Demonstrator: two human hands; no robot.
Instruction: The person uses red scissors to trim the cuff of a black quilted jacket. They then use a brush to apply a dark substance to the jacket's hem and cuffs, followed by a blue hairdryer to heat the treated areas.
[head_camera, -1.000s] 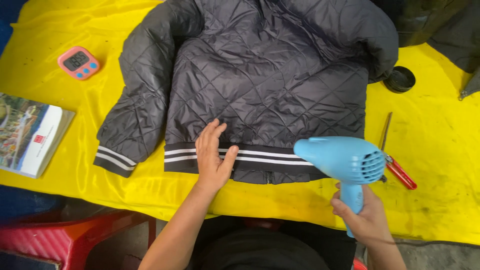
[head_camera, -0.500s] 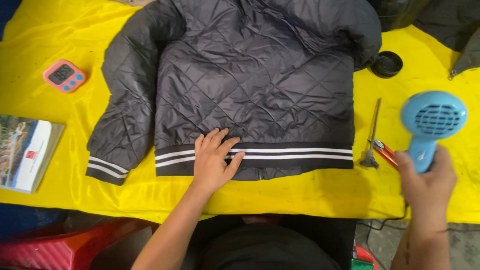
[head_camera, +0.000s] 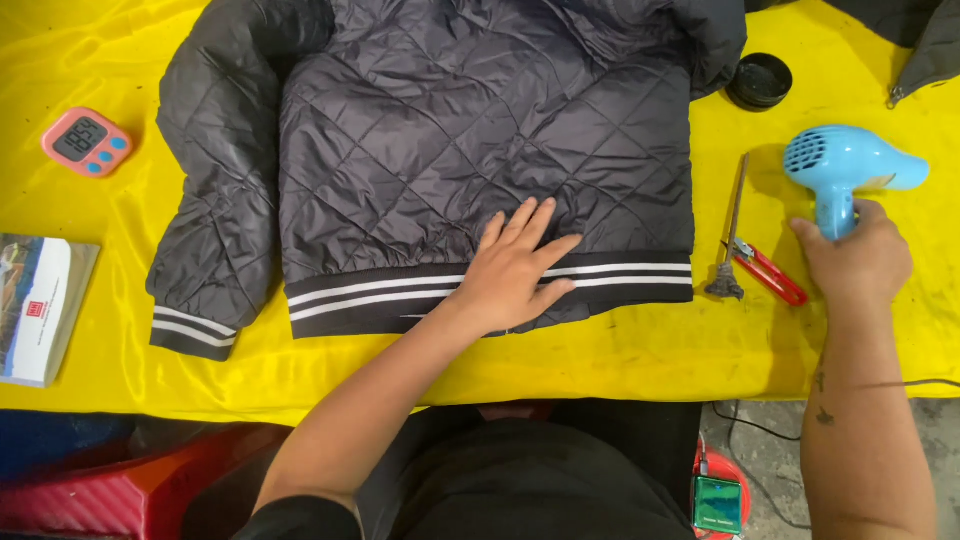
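Note:
A dark grey quilted jacket (head_camera: 470, 140) with a white-striped hem lies spread on the yellow cloth (head_camera: 620, 345). My left hand (head_camera: 515, 270) rests flat on the hem, fingers apart, pressing the fabric. My right hand (head_camera: 855, 260) is wrapped around the handle of a light blue hair dryer (head_camera: 850, 160), which lies on the cloth to the right of the jacket, nozzle pointing right.
A small brush (head_camera: 730, 225) and red clippers (head_camera: 770, 275) lie between jacket and dryer. A black round tin (head_camera: 758, 80) sits above them. A pink digital timer (head_camera: 85, 142) and a booklet (head_camera: 35, 305) are at the left. A red stool (head_camera: 130, 480) stands below.
My right hand has carried the hair dryer from over the jacket hem out to the right and lowered it onto the cloth. My left hand has stayed on the hem.

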